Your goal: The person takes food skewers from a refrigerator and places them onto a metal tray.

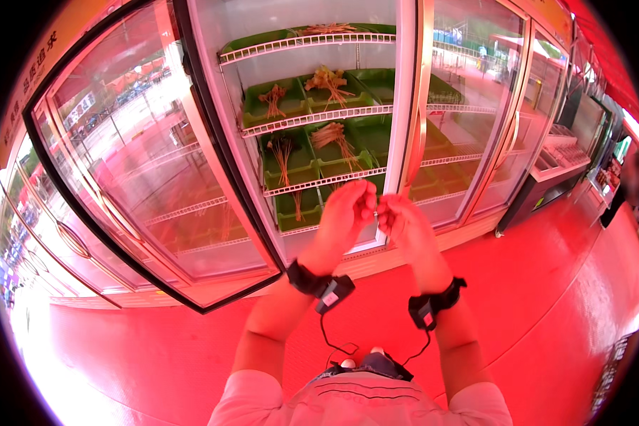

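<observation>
My left hand (346, 210) and my right hand (406, 219) are raised close together before an open glass-door display fridge (303, 58). Their fingers are curled and the fingertips nearly meet. Whether anything small is pinched between them cannot be made out. Behind the hands, white wire shelves (319, 121) carry green plastic trays (298, 120) split into compartments. Bundles of skewers lie in them: a pale bundle (330, 133) and a dark-topped one (282, 157) on a middle shelf, with a yellowish bundle (327, 80) and a reddish-brown one (272, 98) above. My left forearm hides part of the lowest tray.
The fridge's black-edged glass door (154, 175) swings out to my left. To the right are closed glass doors (471, 106) with long handles. Farther right stands a metal counter unit (556, 154), and a person (636, 181) is at the far edge. Red flooring (490, 298) surrounds my feet.
</observation>
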`<state>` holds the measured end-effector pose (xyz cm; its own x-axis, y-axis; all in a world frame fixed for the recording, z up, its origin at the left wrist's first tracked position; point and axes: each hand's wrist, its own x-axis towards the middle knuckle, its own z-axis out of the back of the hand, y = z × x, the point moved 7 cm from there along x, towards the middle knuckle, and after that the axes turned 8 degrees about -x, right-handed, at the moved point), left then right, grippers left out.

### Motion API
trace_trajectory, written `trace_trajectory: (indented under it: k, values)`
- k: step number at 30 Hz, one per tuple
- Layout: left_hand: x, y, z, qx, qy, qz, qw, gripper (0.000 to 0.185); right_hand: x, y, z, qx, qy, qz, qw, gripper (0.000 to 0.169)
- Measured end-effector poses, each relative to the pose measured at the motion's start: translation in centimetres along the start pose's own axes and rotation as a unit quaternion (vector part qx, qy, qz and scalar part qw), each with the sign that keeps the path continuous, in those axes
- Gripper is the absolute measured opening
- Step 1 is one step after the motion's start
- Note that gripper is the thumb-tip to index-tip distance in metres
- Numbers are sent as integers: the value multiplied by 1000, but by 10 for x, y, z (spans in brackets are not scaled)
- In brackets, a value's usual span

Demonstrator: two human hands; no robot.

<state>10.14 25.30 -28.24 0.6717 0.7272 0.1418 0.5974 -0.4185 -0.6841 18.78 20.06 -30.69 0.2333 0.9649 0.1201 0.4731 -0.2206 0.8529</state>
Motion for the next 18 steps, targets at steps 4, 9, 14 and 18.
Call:
trace_trajectory:
  k: [4, 9, 14, 18]
  values:
    - [53, -35, -2, 5, 6, 56, 998, 14, 58, 36, -10, -43, 51, 3, 998, 19]
    - [137, -83, -1, 53, -4, 41, 998, 14, 146, 90, -14, -65, 92, 28, 993, 18]
    - [223, -145, -22, 67, 38, 34, 996, 13, 239, 165, -31, -109, 138, 77, 981, 16]
    - [274, -195, -43, 117, 15, -10, 993, 13, 316, 220, -49, -149, 175, 101, 968, 21]
